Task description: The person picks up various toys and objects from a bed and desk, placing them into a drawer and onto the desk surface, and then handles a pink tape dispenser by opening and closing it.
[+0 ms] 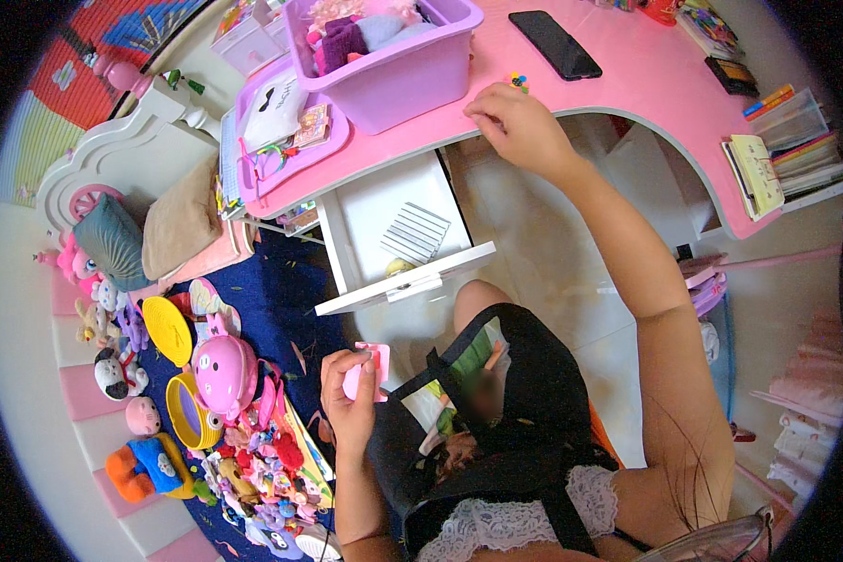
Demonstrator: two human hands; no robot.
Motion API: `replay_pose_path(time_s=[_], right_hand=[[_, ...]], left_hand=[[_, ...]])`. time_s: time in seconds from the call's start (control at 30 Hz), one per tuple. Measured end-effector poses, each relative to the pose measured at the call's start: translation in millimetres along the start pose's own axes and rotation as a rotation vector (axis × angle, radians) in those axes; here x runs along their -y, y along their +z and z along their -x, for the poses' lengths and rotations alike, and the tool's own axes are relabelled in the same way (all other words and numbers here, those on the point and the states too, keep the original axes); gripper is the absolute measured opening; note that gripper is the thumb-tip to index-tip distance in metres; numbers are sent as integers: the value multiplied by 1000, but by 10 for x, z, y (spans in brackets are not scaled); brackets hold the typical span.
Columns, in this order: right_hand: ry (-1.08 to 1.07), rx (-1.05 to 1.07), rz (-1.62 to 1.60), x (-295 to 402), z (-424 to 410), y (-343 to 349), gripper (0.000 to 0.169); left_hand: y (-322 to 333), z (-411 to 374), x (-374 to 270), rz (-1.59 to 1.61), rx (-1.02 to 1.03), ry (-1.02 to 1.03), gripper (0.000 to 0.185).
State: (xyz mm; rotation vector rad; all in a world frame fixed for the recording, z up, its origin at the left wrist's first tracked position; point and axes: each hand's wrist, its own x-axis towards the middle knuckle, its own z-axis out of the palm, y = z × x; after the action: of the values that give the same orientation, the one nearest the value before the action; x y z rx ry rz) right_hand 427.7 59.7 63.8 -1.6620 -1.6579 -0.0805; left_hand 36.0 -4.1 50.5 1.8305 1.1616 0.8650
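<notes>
My left hand (351,404), low and left of my lap, grips a small pink plastic item (381,362) with a red part; its exact kind cannot be told. At the pink desk's front edge is my right hand (516,130), its fingers bent and nothing visible between them. Just beyond its knuckles lies a small cluster of multicoloured beads or trinkets (518,82). Left of that hand a purple plastic bin (400,91) holds folded cloth items (379,34). Below the desk a white drawer (407,277) is pulled out, with a grey striped item (416,232) and a small yellowish thing (397,266) inside.
A black smartphone (555,43) rests on the desk (646,88). A purple tray (337,133) with a white pouch (274,116) stands left of the bin. Toys, a pink pig-faced bag (226,372) and small trinkets (253,471) cover the dark blue bedspread at left.
</notes>
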Motion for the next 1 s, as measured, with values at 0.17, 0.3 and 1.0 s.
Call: replay_pose_path(time_s=[0.17,0.3,1.0], right_hand=[[-166,140,357,98,54,66,30],[-162,213,386,205,121,-20,32],[88,384,-1125,2594,1302,419,71]], left_hand=[[-14,38,-26,28,-4,-30,8],[-33,30,-43,-35,-3,37,8],[-489,296,-198,1699,66,-427,33]])
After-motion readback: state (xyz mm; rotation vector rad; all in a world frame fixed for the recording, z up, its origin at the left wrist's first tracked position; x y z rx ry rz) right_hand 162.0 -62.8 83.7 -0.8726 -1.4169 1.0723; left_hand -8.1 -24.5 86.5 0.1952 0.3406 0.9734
